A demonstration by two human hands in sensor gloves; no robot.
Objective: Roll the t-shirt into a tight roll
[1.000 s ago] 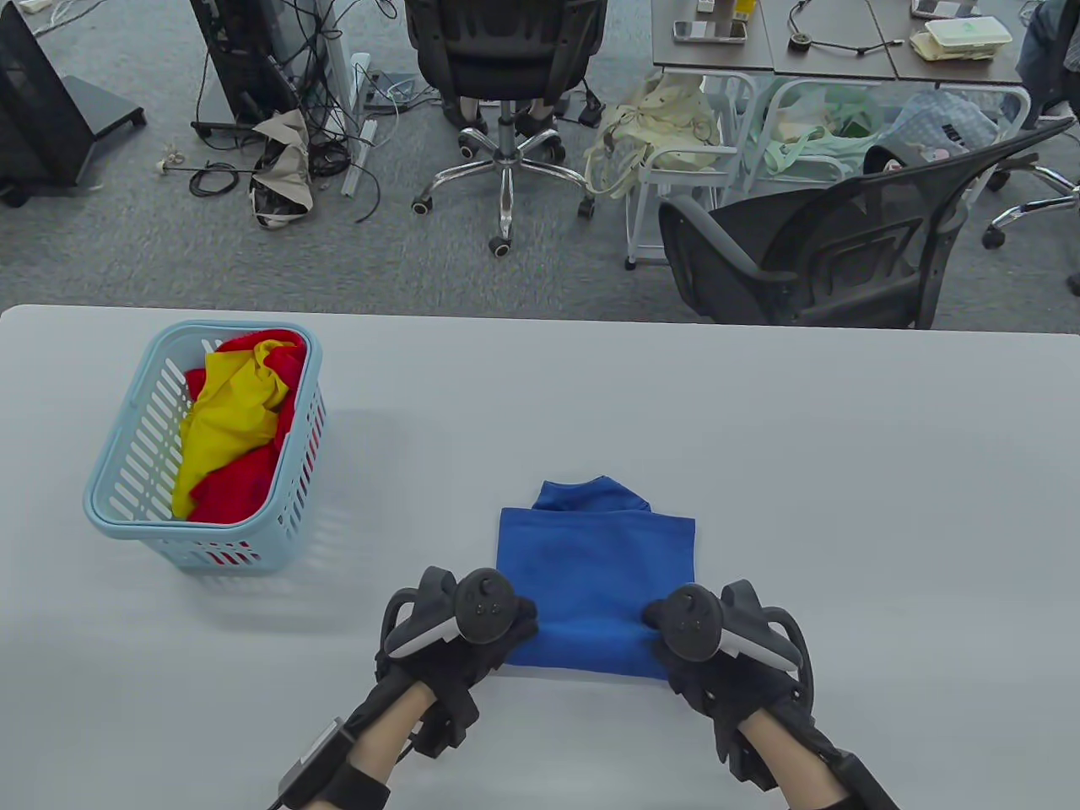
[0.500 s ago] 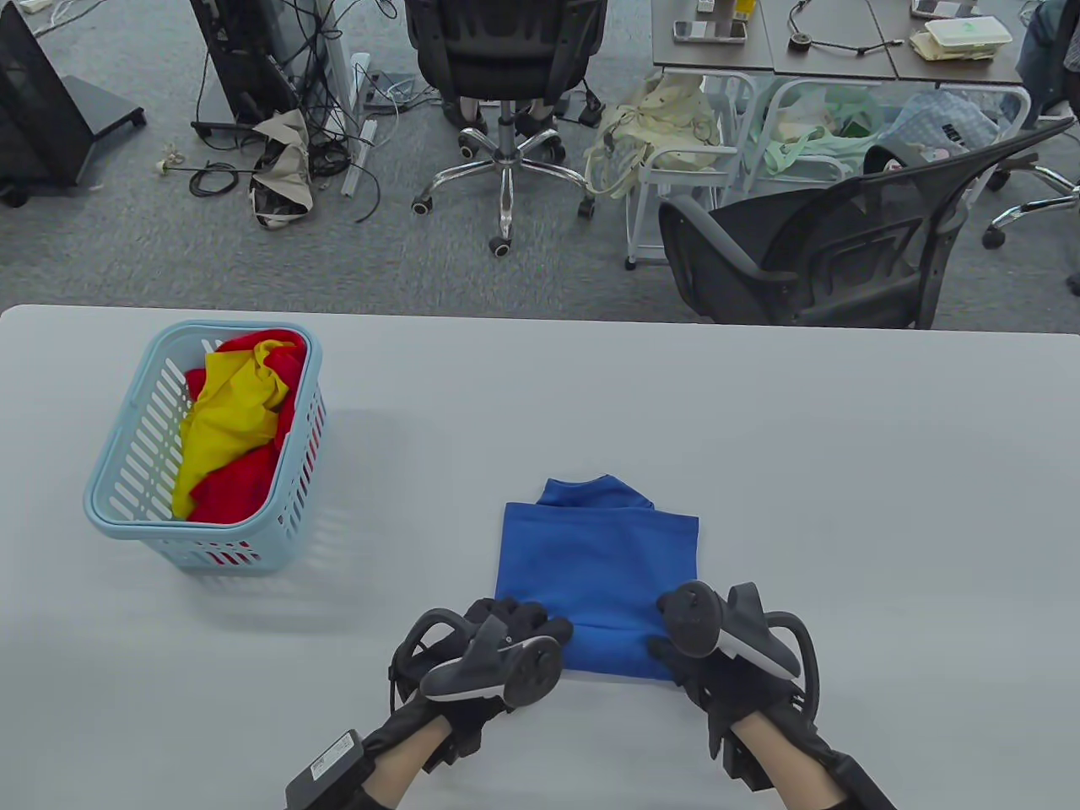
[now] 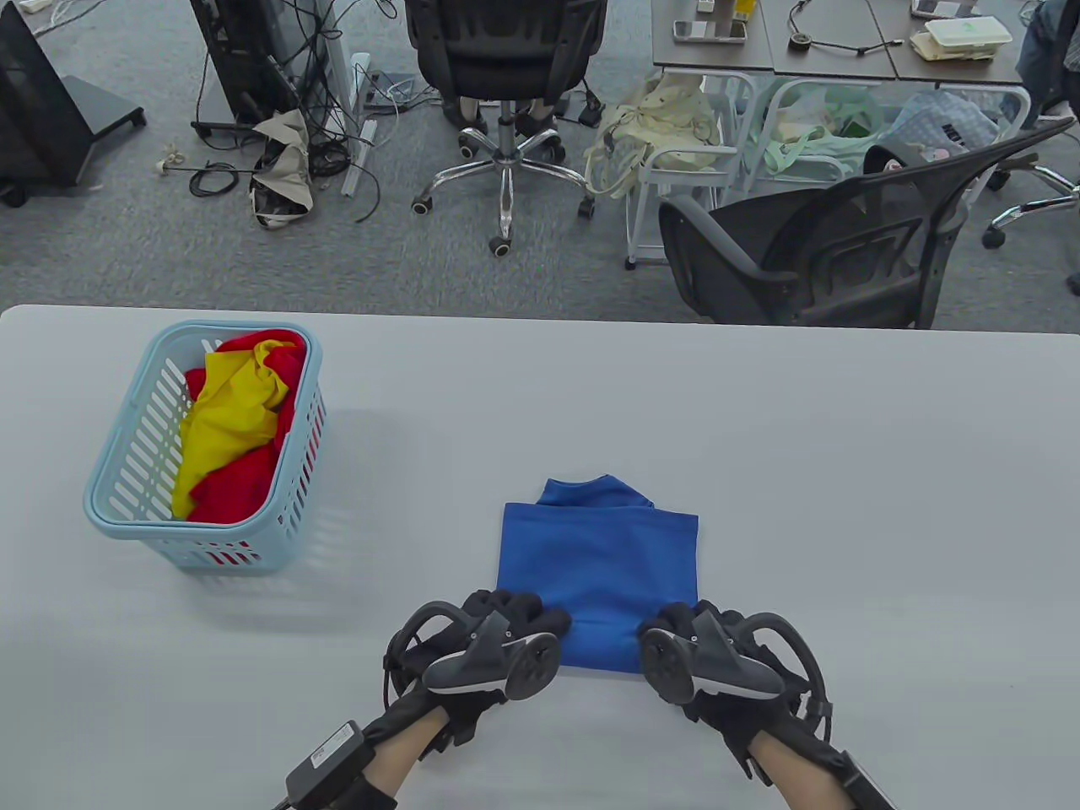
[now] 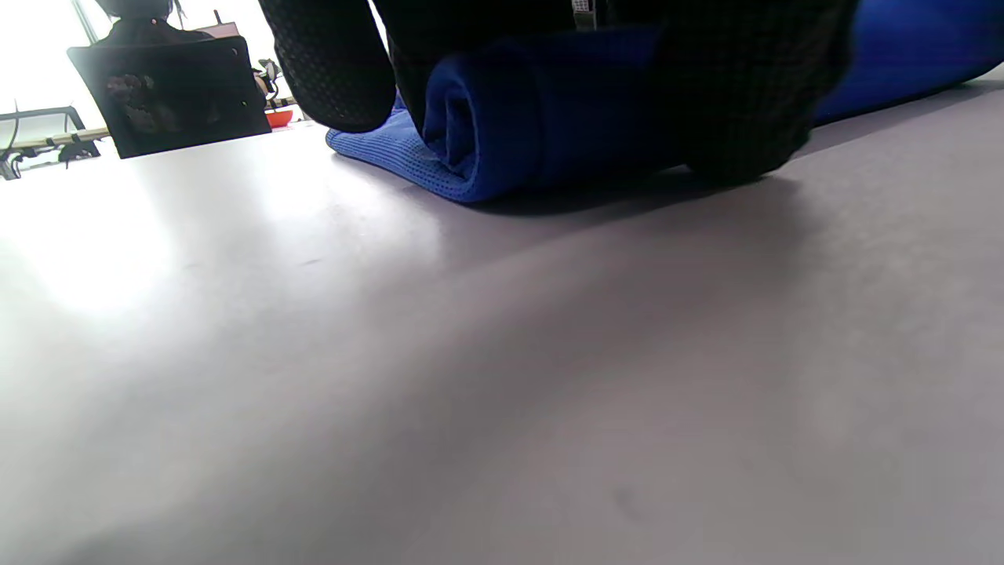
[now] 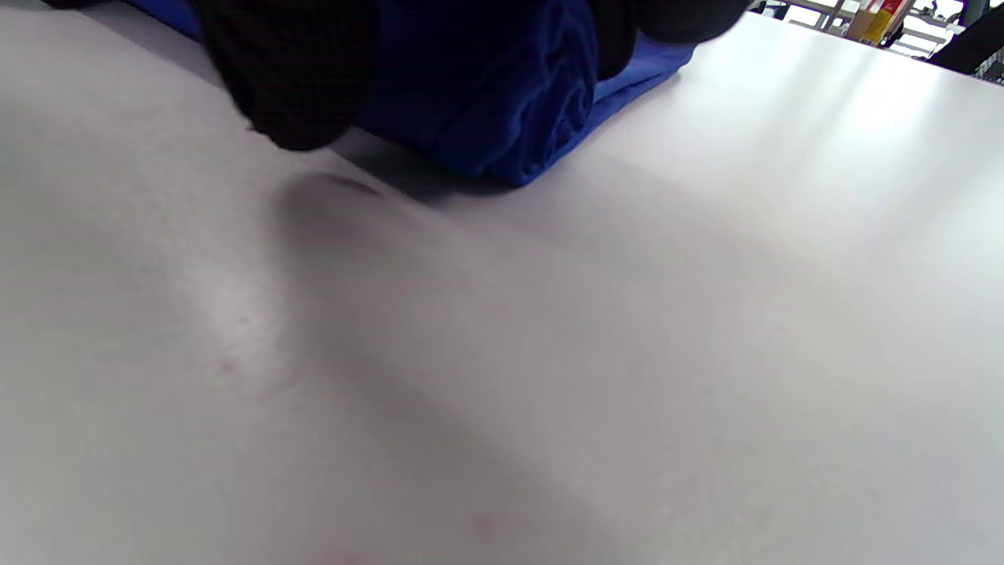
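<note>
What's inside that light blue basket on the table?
The basket holds crumpled yellow cloth lying over red cloth. Anything beneath them is covered, so I can't tell what else is there.

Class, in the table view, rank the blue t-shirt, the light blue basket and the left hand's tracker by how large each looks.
1. light blue basket
2. blue t-shirt, close to the basket in area and partly hidden by the hands, so this order is unsure
3. left hand's tracker
</note>
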